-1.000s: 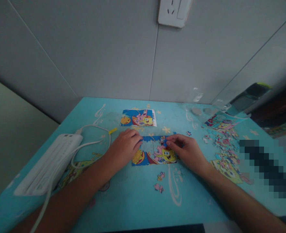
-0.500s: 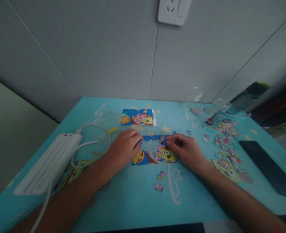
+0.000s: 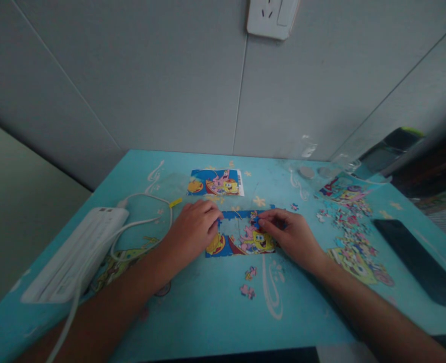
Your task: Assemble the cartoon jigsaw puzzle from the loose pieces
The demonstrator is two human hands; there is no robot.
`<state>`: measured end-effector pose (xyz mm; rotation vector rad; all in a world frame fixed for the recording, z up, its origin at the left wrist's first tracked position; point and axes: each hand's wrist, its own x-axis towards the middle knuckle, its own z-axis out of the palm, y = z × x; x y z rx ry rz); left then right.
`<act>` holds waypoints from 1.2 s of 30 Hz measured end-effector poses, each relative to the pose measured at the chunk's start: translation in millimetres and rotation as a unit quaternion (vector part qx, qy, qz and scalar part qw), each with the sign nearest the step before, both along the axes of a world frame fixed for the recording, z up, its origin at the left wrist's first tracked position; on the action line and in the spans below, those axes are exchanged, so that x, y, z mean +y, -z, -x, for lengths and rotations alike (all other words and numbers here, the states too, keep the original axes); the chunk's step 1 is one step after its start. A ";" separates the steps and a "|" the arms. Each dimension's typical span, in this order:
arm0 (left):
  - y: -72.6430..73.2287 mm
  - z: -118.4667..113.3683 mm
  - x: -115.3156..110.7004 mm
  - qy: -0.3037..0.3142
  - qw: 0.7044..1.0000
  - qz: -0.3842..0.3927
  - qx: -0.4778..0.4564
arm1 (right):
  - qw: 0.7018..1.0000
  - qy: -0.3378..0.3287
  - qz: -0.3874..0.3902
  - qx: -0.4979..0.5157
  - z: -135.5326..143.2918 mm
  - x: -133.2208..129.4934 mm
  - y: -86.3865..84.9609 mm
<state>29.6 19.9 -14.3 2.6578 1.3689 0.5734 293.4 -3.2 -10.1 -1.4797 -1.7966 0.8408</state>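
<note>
A partly assembled jigsaw puzzle (image 3: pixel 228 247) lies flat on the table between my hands, with a gap in its middle where the blue tabletop shows. My left hand (image 3: pixel 196 222) is curled at the puzzle's upper left edge, fingertips pressed on it. On the other side, my right hand (image 3: pixel 289 229) pinches a small puzzle piece (image 3: pixel 253 218) at the upper right of the gap; its fingers partly cover it. Two loose pieces, a pink-and-yellow piece (image 3: pixel 251 273) and a pink piece (image 3: pixel 247 291), lie below the puzzle. Behind it rests the reference picture card (image 3: pixel 215 182).
To the right is a heap of loose puzzle pieces (image 3: pixel 353 222), near a dark phone-like slab (image 3: pixel 415 259) and a picture sheet (image 3: pixel 349 187). A white power strip (image 3: pixel 75 252) with a looping cable (image 3: pixel 114 247) occupies the left. The wall (image 3: pixel 170 101) borders the table's back.
</note>
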 end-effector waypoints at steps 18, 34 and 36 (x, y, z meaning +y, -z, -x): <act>-2.7 1.2 0.2 -0.008 0.999 0.002 0.038 | 1.000 -0.006 0.000 0.003 0.1 -0.9 0.0; -2.4 1.1 -2.9 0.001 0.999 -0.024 0.049 | 1.000 -0.007 0.002 0.003 -0.2 -0.8 0.1; -2.8 0.4 -3.2 -0.001 0.998 -0.020 0.051 | 1.000 -0.005 0.007 0.006 0.6 -0.8 -0.1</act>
